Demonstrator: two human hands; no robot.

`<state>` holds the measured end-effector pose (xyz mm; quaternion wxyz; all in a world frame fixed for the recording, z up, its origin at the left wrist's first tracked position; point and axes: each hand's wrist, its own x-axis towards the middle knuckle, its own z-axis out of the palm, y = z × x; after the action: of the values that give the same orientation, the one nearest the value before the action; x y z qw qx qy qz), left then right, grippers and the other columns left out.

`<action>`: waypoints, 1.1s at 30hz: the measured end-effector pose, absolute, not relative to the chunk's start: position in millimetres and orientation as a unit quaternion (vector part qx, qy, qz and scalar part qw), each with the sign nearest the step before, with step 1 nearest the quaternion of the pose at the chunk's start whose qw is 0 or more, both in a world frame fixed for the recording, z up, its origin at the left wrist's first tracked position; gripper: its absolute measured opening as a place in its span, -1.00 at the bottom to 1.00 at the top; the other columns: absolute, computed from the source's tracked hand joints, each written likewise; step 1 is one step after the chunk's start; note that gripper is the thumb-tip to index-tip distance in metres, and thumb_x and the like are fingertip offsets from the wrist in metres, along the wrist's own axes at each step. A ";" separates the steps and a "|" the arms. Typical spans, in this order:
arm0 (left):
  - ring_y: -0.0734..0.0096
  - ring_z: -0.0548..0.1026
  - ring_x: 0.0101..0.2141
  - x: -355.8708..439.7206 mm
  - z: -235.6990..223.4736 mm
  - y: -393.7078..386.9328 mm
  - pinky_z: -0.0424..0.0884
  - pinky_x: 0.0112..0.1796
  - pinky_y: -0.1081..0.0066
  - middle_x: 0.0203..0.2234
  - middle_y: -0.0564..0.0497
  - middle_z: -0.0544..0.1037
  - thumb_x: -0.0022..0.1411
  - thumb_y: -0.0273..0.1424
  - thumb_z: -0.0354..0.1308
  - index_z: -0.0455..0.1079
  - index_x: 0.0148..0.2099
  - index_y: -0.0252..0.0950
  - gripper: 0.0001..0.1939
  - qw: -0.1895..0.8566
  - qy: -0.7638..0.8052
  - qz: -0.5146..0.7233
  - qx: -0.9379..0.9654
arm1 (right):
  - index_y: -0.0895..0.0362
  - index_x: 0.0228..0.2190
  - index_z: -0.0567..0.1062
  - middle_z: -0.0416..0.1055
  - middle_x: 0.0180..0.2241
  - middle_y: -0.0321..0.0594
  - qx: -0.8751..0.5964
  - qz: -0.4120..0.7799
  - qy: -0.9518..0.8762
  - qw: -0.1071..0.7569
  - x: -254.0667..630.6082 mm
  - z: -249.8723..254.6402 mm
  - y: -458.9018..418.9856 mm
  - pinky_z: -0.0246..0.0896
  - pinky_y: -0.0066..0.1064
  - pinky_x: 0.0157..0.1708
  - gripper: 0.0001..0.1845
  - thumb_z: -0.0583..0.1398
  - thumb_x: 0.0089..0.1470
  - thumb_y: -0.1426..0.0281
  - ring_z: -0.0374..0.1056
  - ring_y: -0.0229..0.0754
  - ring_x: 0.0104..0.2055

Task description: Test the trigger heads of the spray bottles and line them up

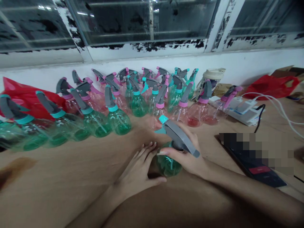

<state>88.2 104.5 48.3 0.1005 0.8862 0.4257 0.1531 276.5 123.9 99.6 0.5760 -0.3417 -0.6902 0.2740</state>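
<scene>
A spray bottle with a clear green body and a grey and teal trigger head stands on the table in front of me. My right hand is wrapped round its neck, just under the grey head. Close at the bottle's left, my left hand has its fingers stretched out and the thumb apart, holding nothing. Whether its fingertips touch the bottle or only the table, I cannot tell. Behind stand several more spray bottles, green ones with teal collars and pink ones with pink collars.
A red plastic bag lies behind the bottles at the left, another red bag at the right. A lidded cup, a white power strip with cables and a dark phone are on the table's right side. Windows line the back wall.
</scene>
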 end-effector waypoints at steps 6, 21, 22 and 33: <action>-0.13 0.20 0.15 90.5 45.6 102.9 0.13 0.09 -0.07 0.15 -0.23 0.27 0.02 0.02 0.24 0.00 0.27 -0.27 -0.11 0.130 0.443 0.193 0.866 | 0.04 -0.12 0.39 0.51 -0.29 -0.32 -0.330 0.210 -0.697 0.601 269.7 97.4 123.7 0.34 -0.36 -0.39 -0.56 0.30 -0.09 0.27 0.40 -0.24 -0.42; -0.05 0.31 0.05 95.7 38.9 100.0 0.24 0.01 -0.02 0.03 -0.18 0.36 0.02 -0.15 0.26 0.11 0.17 -0.26 -0.28 0.139 0.457 0.280 0.832 | 0.15 -0.12 0.34 0.35 -0.24 -0.15 -0.426 0.147 -0.758 0.472 286.1 96.7 114.3 0.27 -0.16 -0.21 -0.37 0.29 -0.13 0.02 0.32 -0.05 -0.21; -0.06 0.30 0.05 95.4 38.7 100.6 0.23 0.01 -0.03 0.02 -0.18 0.36 0.03 -0.14 0.26 0.12 0.16 -0.26 -0.29 0.131 0.457 0.281 0.833 | 0.15 -0.12 0.36 0.35 -0.22 -0.13 -0.431 0.127 -0.770 0.453 289.6 96.8 111.8 0.27 -0.14 -0.18 -0.39 0.29 -0.12 0.03 0.32 -0.03 -0.17; 0.04 0.37 -0.02 62.9 52.1 128.5 0.29 -0.01 0.10 -0.08 -0.09 0.43 -0.01 -0.01 0.26 0.29 0.05 -0.25 -0.36 0.108 0.455 0.336 0.817 | 0.16 -0.15 0.49 0.45 -0.19 -0.04 -0.461 0.059 -0.803 0.373 271.0 104.7 123.9 0.29 -0.14 -0.14 -0.46 0.22 -0.03 0.02 0.37 0.04 -0.11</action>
<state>62.9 128.5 52.1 0.1085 0.8171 0.4554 0.3365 271.0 123.9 104.7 0.3730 -0.4613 -0.8028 0.0595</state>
